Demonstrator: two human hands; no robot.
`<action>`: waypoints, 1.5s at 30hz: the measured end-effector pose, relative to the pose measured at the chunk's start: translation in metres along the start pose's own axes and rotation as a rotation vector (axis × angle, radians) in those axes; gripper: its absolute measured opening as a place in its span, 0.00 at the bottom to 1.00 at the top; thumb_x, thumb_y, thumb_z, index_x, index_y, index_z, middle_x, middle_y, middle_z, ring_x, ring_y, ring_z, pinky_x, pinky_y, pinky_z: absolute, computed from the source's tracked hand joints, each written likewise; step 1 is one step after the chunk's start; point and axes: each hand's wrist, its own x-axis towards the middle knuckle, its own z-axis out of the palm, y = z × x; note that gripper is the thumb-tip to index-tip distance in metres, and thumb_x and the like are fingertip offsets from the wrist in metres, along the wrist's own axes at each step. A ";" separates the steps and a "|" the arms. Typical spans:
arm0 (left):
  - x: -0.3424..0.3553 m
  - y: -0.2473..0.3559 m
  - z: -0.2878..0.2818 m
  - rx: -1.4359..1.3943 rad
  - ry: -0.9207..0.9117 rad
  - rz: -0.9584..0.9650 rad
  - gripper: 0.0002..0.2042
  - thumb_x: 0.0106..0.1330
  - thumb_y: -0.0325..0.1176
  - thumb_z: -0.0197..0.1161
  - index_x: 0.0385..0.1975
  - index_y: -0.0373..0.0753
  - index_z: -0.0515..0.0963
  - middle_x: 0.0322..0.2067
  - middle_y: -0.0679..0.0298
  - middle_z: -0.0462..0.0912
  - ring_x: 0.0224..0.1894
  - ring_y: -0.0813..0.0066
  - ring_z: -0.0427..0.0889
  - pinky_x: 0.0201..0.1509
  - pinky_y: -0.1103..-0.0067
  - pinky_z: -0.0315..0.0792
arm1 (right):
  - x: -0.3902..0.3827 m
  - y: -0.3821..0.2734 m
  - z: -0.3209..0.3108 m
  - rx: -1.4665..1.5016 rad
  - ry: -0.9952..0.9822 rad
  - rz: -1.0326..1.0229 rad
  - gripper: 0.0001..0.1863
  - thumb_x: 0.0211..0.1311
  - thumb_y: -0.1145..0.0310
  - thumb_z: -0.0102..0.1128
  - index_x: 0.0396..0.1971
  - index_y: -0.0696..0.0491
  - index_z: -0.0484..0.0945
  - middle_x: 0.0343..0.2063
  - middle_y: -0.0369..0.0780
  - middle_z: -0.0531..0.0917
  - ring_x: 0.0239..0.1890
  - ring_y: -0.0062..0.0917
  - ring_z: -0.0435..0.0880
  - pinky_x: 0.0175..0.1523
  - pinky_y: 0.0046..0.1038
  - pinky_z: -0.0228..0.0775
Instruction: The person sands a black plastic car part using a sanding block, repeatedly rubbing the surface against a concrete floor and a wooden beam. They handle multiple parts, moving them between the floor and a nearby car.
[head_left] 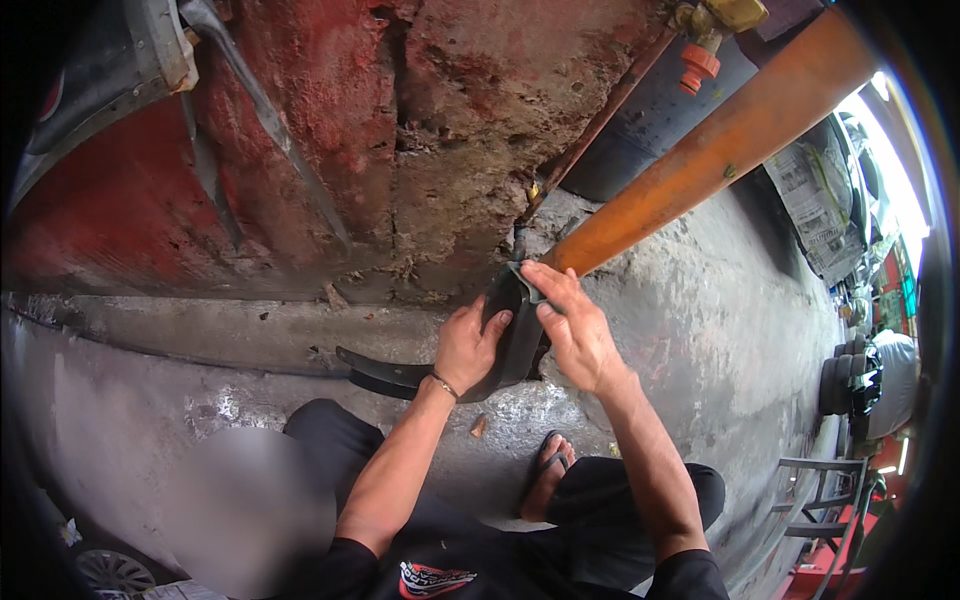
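Observation:
A long, curved black trim piece [522, 345] is held low in front of me, one end up near the wall and the other curling off to the left. Wrapped round its left side is my left hand [470, 343], closed on it with the thumb over the edge. My right hand [578, 325] presses a small dark grey sheet [530, 282], which looks like sandpaper, onto the upper end of the piece. Its fingers lie close together over the sheet. Part of the trim's far side is hidden behind my hands.
A worn red wall [300, 140] rises ahead, with metal bars hanging at its left. An orange pipe [715, 145] slants up to the right, near a tap [700, 65] and a dark blue barrel [640, 130]. A metal frame [825, 500] stands at the lower right.

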 end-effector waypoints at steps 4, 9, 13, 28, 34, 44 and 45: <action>0.000 0.008 -0.007 -0.086 -0.039 0.004 0.23 0.77 0.49 0.62 0.57 0.32 0.79 0.35 0.42 0.86 0.41 0.38 0.86 0.42 0.57 0.78 | -0.007 0.007 0.001 0.029 0.010 0.009 0.27 0.77 0.66 0.49 0.73 0.53 0.69 0.72 0.47 0.72 0.78 0.44 0.64 0.84 0.49 0.47; -0.007 -0.022 -0.003 -0.206 0.054 -0.003 0.24 0.78 0.50 0.61 0.58 0.34 0.79 0.39 0.41 0.87 0.45 0.37 0.86 0.45 0.59 0.80 | -0.001 -0.020 0.018 0.073 -0.024 -0.122 0.27 0.77 0.65 0.48 0.73 0.53 0.69 0.74 0.47 0.71 0.78 0.44 0.64 0.84 0.49 0.47; -0.004 -0.010 0.009 -0.042 -0.031 -0.118 0.22 0.79 0.45 0.60 0.58 0.29 0.78 0.42 0.37 0.86 0.48 0.35 0.86 0.46 0.61 0.81 | 0.007 0.032 0.024 0.074 0.054 0.035 0.27 0.77 0.66 0.49 0.73 0.53 0.70 0.73 0.47 0.72 0.79 0.43 0.63 0.84 0.48 0.47; -0.053 -0.099 -0.037 -0.947 0.362 -0.714 0.16 0.80 0.41 0.58 0.51 0.32 0.80 0.46 0.52 0.87 0.44 0.62 0.87 0.46 0.70 0.82 | -0.093 0.279 0.323 1.979 0.830 1.044 0.22 0.79 0.71 0.49 0.69 0.48 0.73 0.64 0.45 0.79 0.63 0.43 0.81 0.60 0.52 0.85; -0.119 -0.062 -0.045 -0.885 -0.031 -1.148 0.26 0.79 0.50 0.52 0.60 0.32 0.76 0.52 0.49 0.84 0.52 0.53 0.85 0.54 0.61 0.82 | -0.078 0.395 0.394 2.033 1.025 1.194 0.20 0.84 0.76 0.35 0.62 0.52 0.77 0.62 0.53 0.76 0.61 0.49 0.80 0.62 0.51 0.86; -0.161 -0.076 -0.009 -1.139 0.179 -0.624 0.29 0.72 0.51 0.65 0.64 0.36 0.75 0.54 0.57 0.79 0.48 0.65 0.79 0.53 0.68 0.73 | -0.041 0.519 0.413 2.167 0.897 1.171 0.19 0.79 0.78 0.46 0.66 0.64 0.68 0.64 0.51 0.75 0.65 0.46 0.76 0.71 0.52 0.75; -0.152 -0.080 -0.005 -1.090 0.156 -0.562 0.25 0.73 0.45 0.65 0.63 0.38 0.76 0.52 0.62 0.78 0.45 0.71 0.77 0.50 0.71 0.71 | -0.041 0.530 0.417 2.177 0.921 1.050 0.20 0.78 0.79 0.47 0.67 0.64 0.68 0.65 0.52 0.76 0.67 0.46 0.76 0.72 0.53 0.73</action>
